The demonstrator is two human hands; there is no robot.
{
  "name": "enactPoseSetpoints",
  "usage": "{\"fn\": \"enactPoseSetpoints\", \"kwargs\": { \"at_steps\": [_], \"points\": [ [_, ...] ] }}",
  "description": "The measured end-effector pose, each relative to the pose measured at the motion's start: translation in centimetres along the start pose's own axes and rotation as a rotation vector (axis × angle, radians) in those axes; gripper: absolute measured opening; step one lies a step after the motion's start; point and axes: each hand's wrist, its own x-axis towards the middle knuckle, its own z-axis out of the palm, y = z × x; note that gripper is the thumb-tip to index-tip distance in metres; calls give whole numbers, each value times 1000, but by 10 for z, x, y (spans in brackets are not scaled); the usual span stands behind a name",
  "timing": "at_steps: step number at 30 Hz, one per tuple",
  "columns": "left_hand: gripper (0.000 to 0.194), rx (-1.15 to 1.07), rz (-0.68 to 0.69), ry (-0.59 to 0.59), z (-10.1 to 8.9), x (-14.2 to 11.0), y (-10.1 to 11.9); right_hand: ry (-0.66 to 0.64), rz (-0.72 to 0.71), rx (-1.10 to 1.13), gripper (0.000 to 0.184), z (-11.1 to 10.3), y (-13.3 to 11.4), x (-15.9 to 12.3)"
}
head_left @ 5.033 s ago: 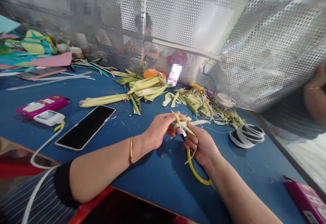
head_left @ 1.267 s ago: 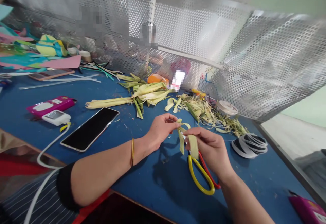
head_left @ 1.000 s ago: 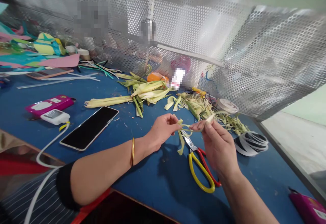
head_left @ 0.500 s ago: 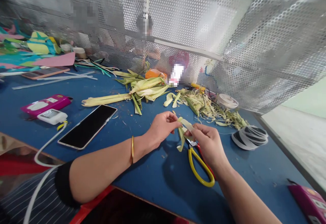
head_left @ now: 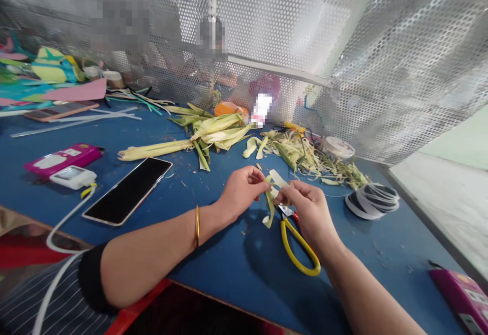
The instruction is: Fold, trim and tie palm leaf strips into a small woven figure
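Observation:
Above the blue table, my left hand (head_left: 244, 188) pinches a pale green corn husk strip (head_left: 270, 204) between thumb and fingertips; its lower end hangs down and curls. Close beside it, my right hand (head_left: 307, 207) has its fingers closed on a whitish husk piece (head_left: 279, 178) that sticks up past the fingertips. Whether the two pieces are joined is hidden by the fingers. Scissors with yellow and red handles (head_left: 301, 253) lie under my right hand, their blades partly covered.
Whole corn husks (head_left: 217, 131) and a heap of husk scraps (head_left: 305, 157) lie at the back. A black phone (head_left: 127, 191) and a purple device (head_left: 63, 161) are to the left. A spool (head_left: 371, 201) stands right, before a perforated metal screen (head_left: 282, 30).
My hands have drawn slightly apart, and the whitish piece now stands more upright at my right fingertips. The whole view has shifted a little.

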Motion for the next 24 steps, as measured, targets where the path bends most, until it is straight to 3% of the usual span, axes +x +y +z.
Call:
{"fn": "enactPoseSetpoints", "kwargs": {
  "at_steps": [3, 9, 18, 24],
  "points": [
    [19, -1, -6, 1, 0, 0, 0, 24, -32, -45, 34, 0, 0, 0],
    [18, 33, 26, -5, 0, 0, -4, -2, -11, -113, 24, 0, 2, 0],
    [10, 325, 269, 38, -2, -1, -11, 9, 136, 86, 20, 5, 6, 4],
    [8, 428, 338, 63, -1, -5, -12, -31, 185, 214, 21, 7, 6, 5]
  ]
}}
